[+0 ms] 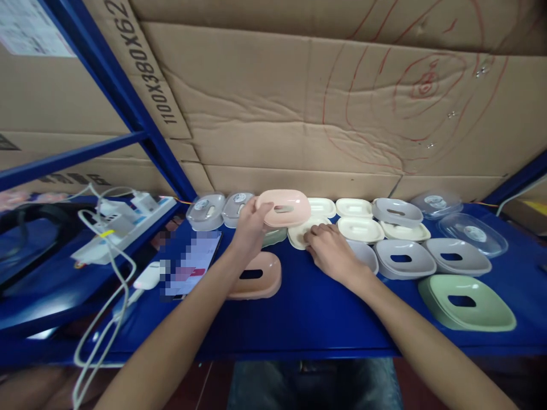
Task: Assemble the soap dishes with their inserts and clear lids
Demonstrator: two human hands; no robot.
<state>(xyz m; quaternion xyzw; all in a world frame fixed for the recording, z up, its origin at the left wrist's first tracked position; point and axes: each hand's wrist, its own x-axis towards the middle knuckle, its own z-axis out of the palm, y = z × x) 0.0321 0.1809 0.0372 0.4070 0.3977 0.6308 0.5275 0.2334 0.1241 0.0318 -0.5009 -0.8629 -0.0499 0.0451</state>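
Observation:
My left hand [252, 225] is closed on the left end of a pink oval plastic piece with a slot in its middle [299, 205], raised above the table. My right hand [331, 247] has its fingers curled over the right edge of a cream oval piece [296, 236]; its fingertips are partly hidden. Under the held pink piece, a green piece [274, 236] shows in part. Below my left wrist, a second pink slotted piece [267, 279] rests on the table, partly covered by my forearm. A lilac piece [366, 254] sits partly behind my right wrist.
Several cream pieces [361, 230] and lilac slotted pieces [405, 259] stand in rows on the blue table [316, 324]. A green slotted piece [482, 302] is front right. Clear lids [472, 233] lie beyond. A phone [199, 259] and a power strip [96, 245] with cables lie left.

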